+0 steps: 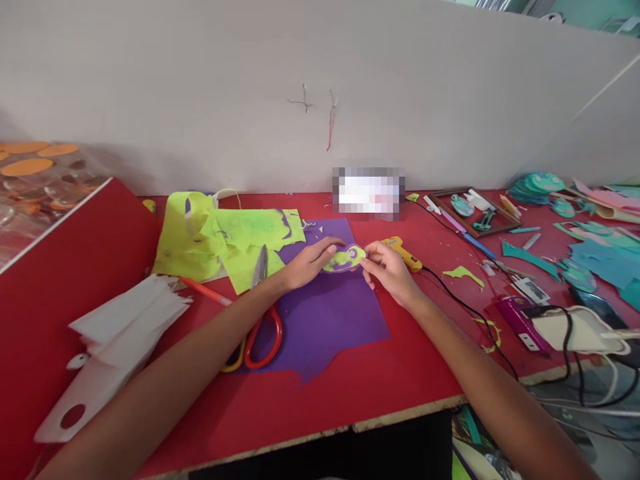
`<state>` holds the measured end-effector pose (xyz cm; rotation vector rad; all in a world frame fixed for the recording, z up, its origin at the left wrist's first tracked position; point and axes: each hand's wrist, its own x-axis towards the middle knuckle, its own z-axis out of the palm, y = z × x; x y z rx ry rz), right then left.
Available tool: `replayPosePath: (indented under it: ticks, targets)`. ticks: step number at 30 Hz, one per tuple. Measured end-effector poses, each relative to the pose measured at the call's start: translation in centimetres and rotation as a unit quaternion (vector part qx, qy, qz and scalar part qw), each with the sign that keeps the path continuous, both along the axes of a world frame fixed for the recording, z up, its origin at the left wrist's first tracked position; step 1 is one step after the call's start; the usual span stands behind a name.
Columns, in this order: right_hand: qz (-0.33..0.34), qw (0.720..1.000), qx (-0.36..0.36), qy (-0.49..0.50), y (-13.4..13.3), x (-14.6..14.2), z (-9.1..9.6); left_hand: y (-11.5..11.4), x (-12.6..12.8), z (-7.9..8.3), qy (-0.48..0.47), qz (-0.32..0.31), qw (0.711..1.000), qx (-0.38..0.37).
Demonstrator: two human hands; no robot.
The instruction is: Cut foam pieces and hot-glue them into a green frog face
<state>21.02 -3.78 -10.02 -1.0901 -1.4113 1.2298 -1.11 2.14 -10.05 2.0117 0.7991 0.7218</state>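
Head view looks down on a red table [350,393], where both hands meet over a purple foam sheet [325,313]. Between them lies a small yellow-green cutout [345,259] with purple marks, resting on the sheet's far part. Left hand [310,261] lies flat, fingers pressing on the cutout's left end; right hand [387,265] pinches its right end with the fingertips. Orange-handled scissors [257,320] lie just left, a yellow glue gun [403,252] just behind the right hand
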Motion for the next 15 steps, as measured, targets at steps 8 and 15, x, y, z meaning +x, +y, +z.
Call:
replayPosePath:
  ticks: [8, 15]
  targets:
    - [-0.024, 1.0, 0.013, -0.013, 0.26, 0.23, -0.25, 0.14, -0.01, -0.01, -0.017, 0.034, 0.998, -0.049]
    - [-0.026, 0.999, 0.018, -0.022, 0.22, 0.38, -0.33, -0.01, -0.03, 0.28, -0.01, 0.034, 0.999, -0.012]
